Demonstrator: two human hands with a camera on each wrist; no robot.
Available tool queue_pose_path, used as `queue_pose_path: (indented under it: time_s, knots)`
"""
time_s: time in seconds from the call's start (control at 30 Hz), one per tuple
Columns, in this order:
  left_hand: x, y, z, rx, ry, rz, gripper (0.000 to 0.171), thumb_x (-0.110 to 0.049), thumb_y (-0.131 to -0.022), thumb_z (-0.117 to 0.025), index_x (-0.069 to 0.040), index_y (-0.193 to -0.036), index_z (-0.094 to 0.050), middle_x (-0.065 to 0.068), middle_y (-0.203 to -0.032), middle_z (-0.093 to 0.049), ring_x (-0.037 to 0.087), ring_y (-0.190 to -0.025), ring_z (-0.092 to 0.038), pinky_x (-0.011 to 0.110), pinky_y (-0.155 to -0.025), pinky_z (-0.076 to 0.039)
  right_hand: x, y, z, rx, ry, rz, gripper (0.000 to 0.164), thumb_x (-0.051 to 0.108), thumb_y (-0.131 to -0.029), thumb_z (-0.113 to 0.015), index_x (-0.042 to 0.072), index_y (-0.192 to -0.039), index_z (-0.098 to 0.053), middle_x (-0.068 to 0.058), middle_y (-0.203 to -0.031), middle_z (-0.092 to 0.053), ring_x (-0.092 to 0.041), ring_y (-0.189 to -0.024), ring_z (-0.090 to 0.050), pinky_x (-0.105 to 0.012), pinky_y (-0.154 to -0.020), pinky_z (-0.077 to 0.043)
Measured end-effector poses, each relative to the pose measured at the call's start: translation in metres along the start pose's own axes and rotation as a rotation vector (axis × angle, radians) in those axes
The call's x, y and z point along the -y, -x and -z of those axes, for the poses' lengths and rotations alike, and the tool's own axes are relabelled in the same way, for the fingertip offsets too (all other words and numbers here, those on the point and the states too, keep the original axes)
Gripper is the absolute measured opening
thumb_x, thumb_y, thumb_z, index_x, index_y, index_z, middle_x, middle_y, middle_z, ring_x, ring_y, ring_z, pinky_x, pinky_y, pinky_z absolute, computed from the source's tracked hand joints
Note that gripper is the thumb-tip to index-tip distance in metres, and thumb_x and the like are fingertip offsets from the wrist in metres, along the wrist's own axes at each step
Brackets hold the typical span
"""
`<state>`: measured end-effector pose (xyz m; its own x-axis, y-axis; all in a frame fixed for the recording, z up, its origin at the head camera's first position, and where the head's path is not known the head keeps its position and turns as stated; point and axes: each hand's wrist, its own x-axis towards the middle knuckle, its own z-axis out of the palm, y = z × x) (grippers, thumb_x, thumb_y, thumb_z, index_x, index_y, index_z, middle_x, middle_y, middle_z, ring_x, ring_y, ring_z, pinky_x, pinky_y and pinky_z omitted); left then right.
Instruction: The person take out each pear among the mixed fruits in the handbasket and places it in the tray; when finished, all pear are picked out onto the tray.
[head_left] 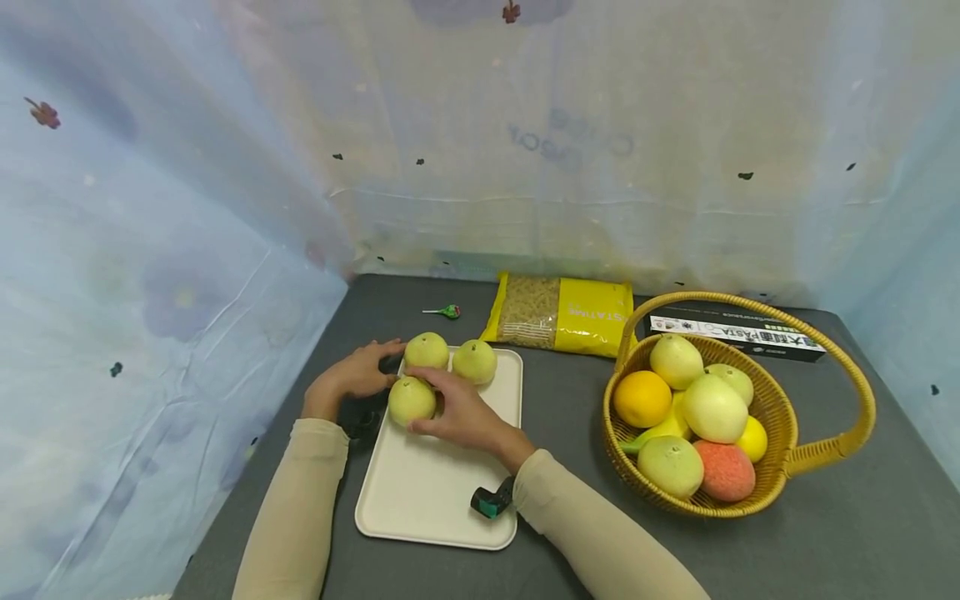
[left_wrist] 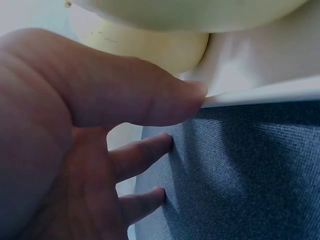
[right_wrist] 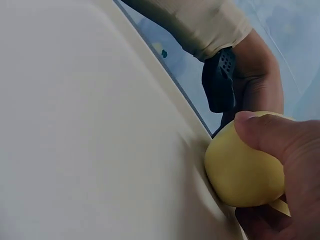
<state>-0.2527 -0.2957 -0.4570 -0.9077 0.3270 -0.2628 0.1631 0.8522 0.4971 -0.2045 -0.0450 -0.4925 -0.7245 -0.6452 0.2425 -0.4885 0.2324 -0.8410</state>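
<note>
Three round pale green fruits stand at the far left of a cream tray: a back-left one (head_left: 427,352), a back-right one (head_left: 475,362) and a nearer one (head_left: 412,401). My right hand (head_left: 461,408) grips the nearer fruit, its thumb curled over the side in the right wrist view, where the same fruit (right_wrist: 245,167) overlaps the tray's rim (right_wrist: 150,65). At the tray's left edge is my left hand (head_left: 358,372), holding nothing. Its thumb (left_wrist: 145,92) lies right at the rim, below the fruits, and its other fingers reach out straight to the dark table.
A wicker basket (head_left: 780,417) with a tall handle stands right of the tray, filled with mixed fruit. Behind lie a yellow pasta bag (head_left: 592,312), a black pasta box (head_left: 735,331) and a lollipop (head_left: 448,312). Patterned curtains (head_left: 525,125) enclose the table (head_left: 555,533).
</note>
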Motion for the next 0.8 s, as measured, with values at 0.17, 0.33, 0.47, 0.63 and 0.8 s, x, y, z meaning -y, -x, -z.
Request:
queue_pose_path:
  time_s: [0.17,0.33,0.47,0.63,0.8]
  knots:
    - [0.001,-0.001,0.000,-0.003,0.000,0.005,0.073,-0.019,-0.103,-0.069,-0.008,-0.170,-0.042,0.021,-0.179,-0.030,0.061,-0.164,-0.012,0.083,-0.125,-0.020,0.001,0.004,0.001,-0.020,0.036,0.013,0.082,0.018,-0.090,-0.093,0.009,-0.161,-0.053,-0.003,-0.158,-0.061,-0.018,-0.136,-0.064,-0.039,-0.114,-0.056]
    - [0.000,-0.002,-0.001,0.002,-0.006,0.009,0.073,-0.020,-0.103,-0.068,-0.007,-0.170,-0.041,0.021,-0.179,-0.030,0.061,-0.164,-0.012,0.083,-0.125,-0.020,0.012,0.022,0.016,-0.030,0.006,-0.003,0.083,0.019,-0.089,-0.093,0.011,-0.162,-0.054,-0.002,-0.160,-0.060,-0.026,-0.141,-0.063,-0.043,-0.117,-0.055]
    - [-0.002,-0.002,-0.001,0.014,0.003,0.030,0.074,-0.022,-0.104,-0.068,-0.008,-0.171,-0.040,0.021,-0.180,-0.028,0.061,-0.164,-0.011,0.084,-0.125,-0.017,0.025,0.050,0.038,-0.020,-0.026,-0.019,0.080,0.023,-0.091,-0.092,0.016,-0.162,-0.055,-0.002,-0.163,-0.058,-0.031,-0.145,-0.062,-0.040,-0.120,-0.052]
    - [-0.002,-0.002,0.000,0.026,0.012,0.043,0.074,-0.023,-0.106,-0.068,-0.011,-0.172,-0.038,0.021,-0.181,-0.025,0.061,-0.165,-0.008,0.084,-0.126,-0.014,0.042,0.091,0.071,-0.046,-0.008,0.004,0.080,0.027,-0.090,-0.094,0.021,-0.160,-0.057,0.000,-0.160,-0.061,-0.025,-0.142,-0.065,-0.036,-0.120,-0.052]
    - [-0.002,-0.002,0.001,0.030,0.020,0.040,0.074,-0.022,-0.106,-0.068,-0.011,-0.172,-0.037,0.021,-0.181,-0.024,0.061,-0.165,-0.006,0.084,-0.126,-0.013,0.057,0.139,0.108,-0.081,-0.014,0.023,0.080,0.021,-0.087,-0.096,0.021,-0.159,-0.059,0.002,-0.158,-0.064,-0.019,-0.141,-0.065,-0.035,-0.119,-0.053]
